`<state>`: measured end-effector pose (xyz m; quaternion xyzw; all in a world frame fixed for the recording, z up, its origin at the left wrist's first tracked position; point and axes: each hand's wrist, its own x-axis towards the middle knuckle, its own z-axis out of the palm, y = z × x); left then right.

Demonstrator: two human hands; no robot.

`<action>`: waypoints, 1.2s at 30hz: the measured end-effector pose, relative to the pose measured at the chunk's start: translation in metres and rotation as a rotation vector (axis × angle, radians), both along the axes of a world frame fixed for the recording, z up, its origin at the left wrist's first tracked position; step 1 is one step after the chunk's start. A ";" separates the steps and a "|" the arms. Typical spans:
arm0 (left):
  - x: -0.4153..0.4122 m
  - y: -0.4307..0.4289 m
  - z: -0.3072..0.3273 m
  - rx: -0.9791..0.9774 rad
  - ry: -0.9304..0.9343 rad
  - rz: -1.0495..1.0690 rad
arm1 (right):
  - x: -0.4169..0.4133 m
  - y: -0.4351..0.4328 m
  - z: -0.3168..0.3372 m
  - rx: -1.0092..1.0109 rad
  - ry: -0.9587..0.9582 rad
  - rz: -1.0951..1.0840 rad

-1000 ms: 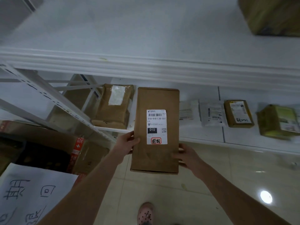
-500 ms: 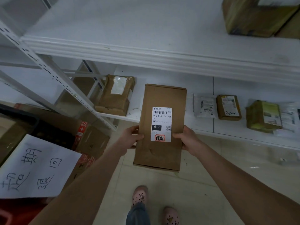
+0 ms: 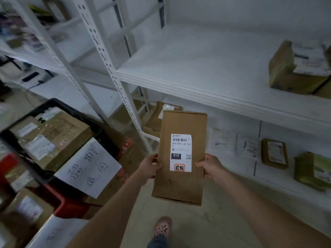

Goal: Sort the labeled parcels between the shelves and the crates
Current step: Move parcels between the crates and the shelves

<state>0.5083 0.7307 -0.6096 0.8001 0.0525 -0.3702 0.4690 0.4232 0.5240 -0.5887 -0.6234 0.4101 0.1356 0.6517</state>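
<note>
Head view: left hand (image 3: 150,167) and right hand (image 3: 208,166) grip the parcel (image 3: 179,187) by its sides, midair before the shelves (image 3: 197,68). Label being read, I'd judge; next, carry it left to the crate (image 3: 53,102).

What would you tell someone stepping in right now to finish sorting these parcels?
Left hand and right hand each grip a side of the cardboard parcel, held in the air, label up.
Its red stamp seems to match the handwritten sign by the black crate at left, which already holds boxes.
Small parcels lie on the lower shelf.
To do: place this parcel, probably in that crate.
</note>
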 end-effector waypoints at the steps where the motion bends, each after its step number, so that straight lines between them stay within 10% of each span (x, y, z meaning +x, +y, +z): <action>1: -0.004 0.010 0.005 0.006 -0.001 0.028 | 0.002 0.008 0.005 0.002 -0.002 0.033; 36: -0.039 0.543 0.030 0.118 -0.048 0.895 | 0.151 0.571 0.026 -0.387 -0.199 1.013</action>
